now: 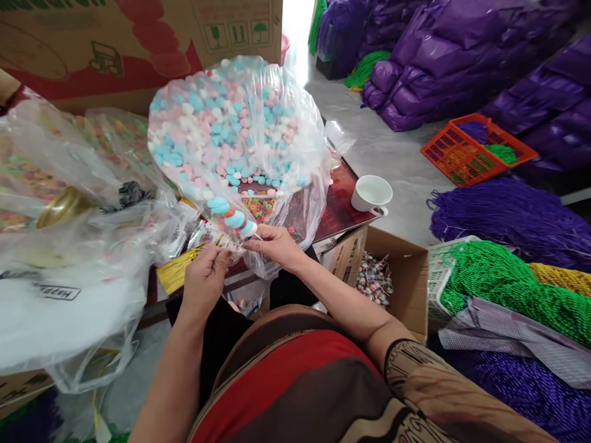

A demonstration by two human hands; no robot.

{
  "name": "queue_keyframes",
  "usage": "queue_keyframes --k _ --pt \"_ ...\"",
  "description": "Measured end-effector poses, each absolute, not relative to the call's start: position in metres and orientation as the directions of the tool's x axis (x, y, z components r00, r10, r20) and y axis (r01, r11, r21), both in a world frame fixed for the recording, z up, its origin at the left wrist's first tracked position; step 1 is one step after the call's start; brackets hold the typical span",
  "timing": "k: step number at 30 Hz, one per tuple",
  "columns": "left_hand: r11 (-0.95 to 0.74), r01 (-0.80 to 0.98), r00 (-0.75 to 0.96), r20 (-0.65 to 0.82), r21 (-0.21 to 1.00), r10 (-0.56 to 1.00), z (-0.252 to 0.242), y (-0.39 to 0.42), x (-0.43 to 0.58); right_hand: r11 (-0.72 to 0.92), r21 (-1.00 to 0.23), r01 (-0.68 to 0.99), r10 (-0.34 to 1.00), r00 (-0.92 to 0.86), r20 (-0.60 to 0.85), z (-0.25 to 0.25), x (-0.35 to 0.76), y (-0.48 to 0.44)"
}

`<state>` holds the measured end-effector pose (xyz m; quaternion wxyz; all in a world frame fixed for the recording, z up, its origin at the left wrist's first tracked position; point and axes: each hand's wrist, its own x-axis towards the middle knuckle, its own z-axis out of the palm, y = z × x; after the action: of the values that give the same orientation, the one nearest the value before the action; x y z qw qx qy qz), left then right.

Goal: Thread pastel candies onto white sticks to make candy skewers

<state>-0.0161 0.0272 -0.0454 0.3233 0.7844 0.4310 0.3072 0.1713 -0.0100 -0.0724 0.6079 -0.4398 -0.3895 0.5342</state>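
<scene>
A candy skewer (235,219) with blue, white and orange pieces on a thin stick slants up and left from my hands. My right hand (277,246) pinches its lower end by the stick. Just to the left, my left hand (205,275) is closed, thumb pressed to the fingers; whatever sits between them is too small to make out. Behind the skewer, a large clear plastic bag (295,132) holds pink, blue and white candies. Small ring-shaped colored candies (259,209) lie below the bag's opening. Beside my left hand is a bundle of gold twist ties (178,271).
A white cup (372,195) stands at the table's right corner. An open cardboard box (406,271) with wrapped candies is below it. More clear bags (41,166) crowd the left, and a printed carton (231,31) stands behind. Green bead strands (512,289) and an orange basket (455,151) are at right.
</scene>
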Motion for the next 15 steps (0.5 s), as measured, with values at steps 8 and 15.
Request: queue_keyframes --k 8,15 --pt "-0.519 0.544 0.409 0.332 0.659 0.85 -0.0467 0.0184 -0.0077 -0.041 -0.971 -0.237 0.98 0.179 -0.085 -0.0752 0.1688 -0.0176" --pt "-0.523 0.526 0.422 0.328 0.671 0.845 -0.0534 0.019 -0.0084 -0.022 -0.971 -0.237 0.964 0.254 -0.084 -0.074 0.1676 -0.0176"
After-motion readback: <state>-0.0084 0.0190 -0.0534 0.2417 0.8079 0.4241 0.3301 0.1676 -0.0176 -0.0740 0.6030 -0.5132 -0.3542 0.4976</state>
